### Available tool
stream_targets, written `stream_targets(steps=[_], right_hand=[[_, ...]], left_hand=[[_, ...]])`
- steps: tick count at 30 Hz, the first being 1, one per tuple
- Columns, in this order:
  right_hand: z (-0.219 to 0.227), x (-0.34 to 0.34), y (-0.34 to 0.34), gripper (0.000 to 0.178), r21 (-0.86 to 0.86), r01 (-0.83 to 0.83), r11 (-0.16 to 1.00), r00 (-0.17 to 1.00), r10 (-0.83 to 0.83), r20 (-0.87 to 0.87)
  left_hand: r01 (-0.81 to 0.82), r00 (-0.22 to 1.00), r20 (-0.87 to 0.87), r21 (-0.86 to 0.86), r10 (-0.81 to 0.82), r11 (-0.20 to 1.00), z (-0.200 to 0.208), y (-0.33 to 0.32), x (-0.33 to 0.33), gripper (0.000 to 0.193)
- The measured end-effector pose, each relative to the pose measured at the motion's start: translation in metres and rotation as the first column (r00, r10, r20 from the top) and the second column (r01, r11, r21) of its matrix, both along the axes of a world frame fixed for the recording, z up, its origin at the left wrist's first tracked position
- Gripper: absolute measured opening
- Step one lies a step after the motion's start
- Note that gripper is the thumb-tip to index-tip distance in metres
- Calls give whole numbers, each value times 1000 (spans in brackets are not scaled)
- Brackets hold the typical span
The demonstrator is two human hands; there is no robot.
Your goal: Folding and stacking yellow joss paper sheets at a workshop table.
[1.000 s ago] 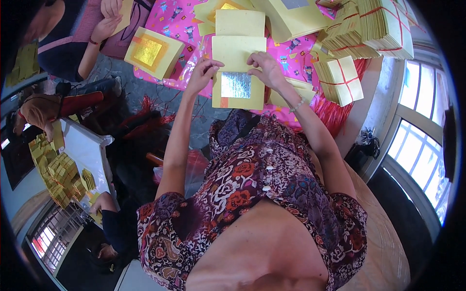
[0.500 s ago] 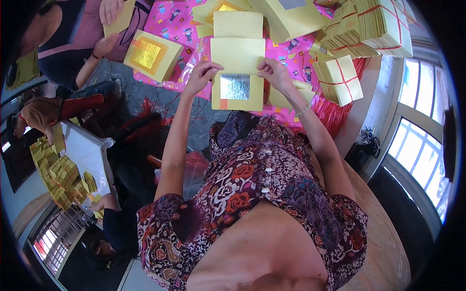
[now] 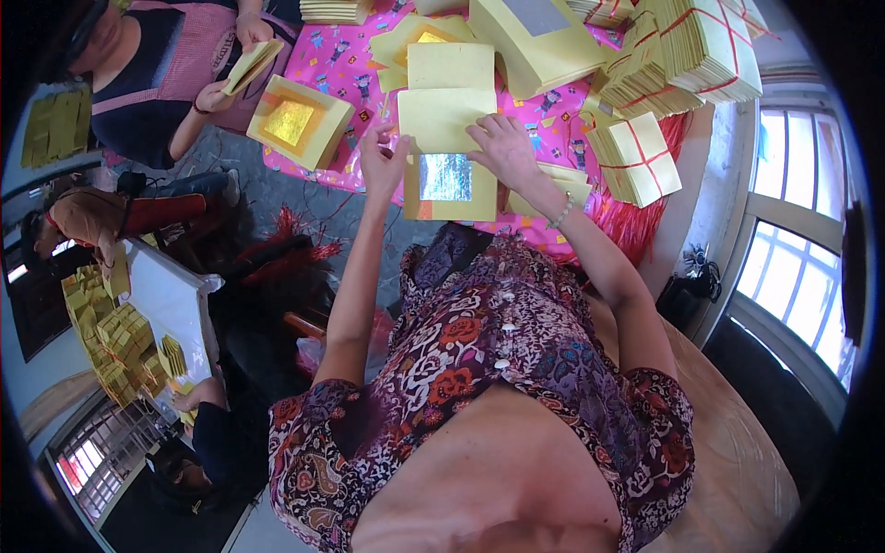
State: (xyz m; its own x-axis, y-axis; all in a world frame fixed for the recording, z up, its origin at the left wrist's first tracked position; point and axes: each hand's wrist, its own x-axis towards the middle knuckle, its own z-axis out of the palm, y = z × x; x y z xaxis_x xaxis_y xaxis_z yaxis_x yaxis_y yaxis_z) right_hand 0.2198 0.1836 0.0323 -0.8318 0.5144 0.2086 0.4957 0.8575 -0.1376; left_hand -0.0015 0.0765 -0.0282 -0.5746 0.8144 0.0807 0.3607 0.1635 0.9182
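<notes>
In front of me lies a yellow paper sheet [image 3: 444,118] with a crosswise fold and a silver foil square [image 3: 445,177] on its near part. My right hand [image 3: 507,152] rests on the sheet's right side, fingers stretched out flat along the fold. At the left edge my left hand [image 3: 382,158] is raised with thumb and fingers apart, and nothing shows between them. Beyond the sheet is another plain yellow paper [image 3: 450,64]. A thick stack of yellow paper with a gold foil square [image 3: 293,122] stands to the left.
A pink patterned cloth [image 3: 324,57] covers the table. Yellow bundles tied with red string [image 3: 636,158] stand at the right, beside red strands [image 3: 659,207]. A large yellow stack [image 3: 539,46] lies far right of centre. At far left a co-worker's hands hold folded yellow paper [image 3: 251,66].
My right hand has moved from the sheet's right edge inward and flattened on it. My left hand has let go of the left edge. The co-worker's yellow paper has shifted right.
</notes>
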Motion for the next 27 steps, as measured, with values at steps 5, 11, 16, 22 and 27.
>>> stream_targets(steps=[5,11,16,22,27], right_hand=[[-13,8,4,37,51,-44,998,999,44,-9],[-19,7,8,33,56,-25,998,987,33,-155],[5,19,-3,57,-327,209,922,886,-320,-336],[10,77,-17,51,-950,-36,311,445,-846,-294],[9,150,-41,34,-975,-172,138,345,-919,-191]], left_hand=[[-62,992,-124,-201,37,978,19,6,7,47],[59,922,386,-204,25,977,12,25,12,43],[-19,824,566,-12,22,1000,33,30,33,50],[187,752,605,181,-259,966,69,25,95,51],[454,594,637,239,-491,858,70,14,139,51]])
